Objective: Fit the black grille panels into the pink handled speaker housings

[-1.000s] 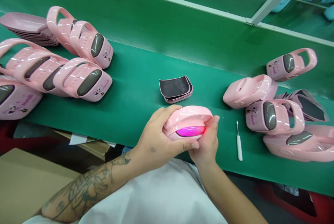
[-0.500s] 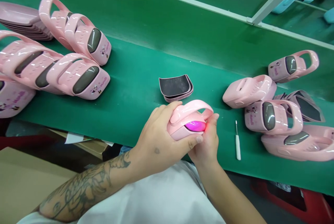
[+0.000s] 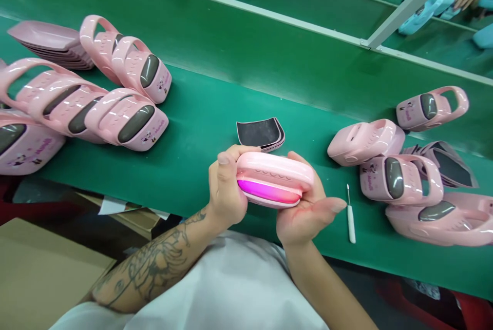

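Green belt (image 3: 200,130), pink plastic case (image 3: 273,180) between left hand (image 3: 226,186) and right hand (image 3: 304,212)

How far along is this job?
Done, it seems: pink cases with grey panels on the green belt at left. In hand: a pink case, its strip glowing, between left hand and right hand. To do, perhaps: a black-faced stack and more cases at right.

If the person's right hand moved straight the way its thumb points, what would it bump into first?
The right hand would probably meet the white-handled pick lying just beyond its thumb, though depth is unclear here.
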The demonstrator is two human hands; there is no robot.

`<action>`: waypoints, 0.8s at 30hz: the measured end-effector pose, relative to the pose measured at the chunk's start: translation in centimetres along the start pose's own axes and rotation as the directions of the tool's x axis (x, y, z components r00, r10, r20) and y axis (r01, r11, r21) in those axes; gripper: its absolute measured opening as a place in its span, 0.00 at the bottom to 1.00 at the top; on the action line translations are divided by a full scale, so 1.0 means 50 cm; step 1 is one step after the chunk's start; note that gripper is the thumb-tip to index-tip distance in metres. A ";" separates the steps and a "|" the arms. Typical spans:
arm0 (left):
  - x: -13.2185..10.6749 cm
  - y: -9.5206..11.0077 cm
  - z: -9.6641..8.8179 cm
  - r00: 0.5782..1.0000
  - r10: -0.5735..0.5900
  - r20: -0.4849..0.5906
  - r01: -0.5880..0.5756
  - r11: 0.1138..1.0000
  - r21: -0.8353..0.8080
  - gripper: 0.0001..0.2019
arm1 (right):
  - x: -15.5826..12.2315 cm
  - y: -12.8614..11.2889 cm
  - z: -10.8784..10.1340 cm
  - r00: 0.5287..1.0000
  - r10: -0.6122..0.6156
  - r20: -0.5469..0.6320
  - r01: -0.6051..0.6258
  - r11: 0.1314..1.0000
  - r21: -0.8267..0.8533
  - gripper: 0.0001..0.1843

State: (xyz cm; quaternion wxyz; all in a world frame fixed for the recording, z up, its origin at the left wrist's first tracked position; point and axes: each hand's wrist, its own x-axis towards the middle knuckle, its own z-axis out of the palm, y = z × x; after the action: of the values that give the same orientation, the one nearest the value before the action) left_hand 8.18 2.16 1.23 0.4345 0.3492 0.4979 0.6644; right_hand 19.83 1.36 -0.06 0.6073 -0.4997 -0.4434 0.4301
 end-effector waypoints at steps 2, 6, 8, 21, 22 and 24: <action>0.007 0.004 0.001 1.000 0.027 -0.001 -0.027 0.999 -0.022 0.39 | 0.007 -0.011 0.005 0.998 -0.062 0.018 0.062 0.998 -0.008 0.48; 0.011 0.017 0.003 0.998 0.052 0.041 -0.050 0.998 -0.029 0.38 | 0.017 -0.021 0.008 0.989 -0.149 -0.014 0.149 0.989 -0.017 0.45; 0.012 0.016 0.007 0.995 0.084 0.049 -0.083 0.996 -0.025 0.38 | 0.024 -0.022 0.010 0.979 -0.196 -0.050 0.195 0.981 -0.024 0.41; 0.023 0.021 -0.002 0.935 -0.334 -0.116 0.287 0.909 -0.304 0.33 | -0.010 -0.043 0.000 0.976 0.189 0.108 -0.209 0.949 0.235 0.44; 0.024 0.027 -0.004 0.914 -0.390 -0.112 0.333 0.878 -0.344 0.30 | -0.018 -0.046 -0.006 0.970 0.195 0.141 -0.224 0.947 0.229 0.43; 0.027 0.036 -0.005 0.880 -0.465 -0.092 0.393 0.825 -0.405 0.24 | -0.025 -0.049 -0.013 0.966 0.181 0.185 -0.216 0.958 0.191 0.41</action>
State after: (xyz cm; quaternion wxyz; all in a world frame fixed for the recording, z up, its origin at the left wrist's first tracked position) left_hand 7.02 3.06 2.93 0.5829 0.0742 0.4663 0.6613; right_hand 20.35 -0.33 2.13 0.5710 -0.4376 -0.3920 0.5734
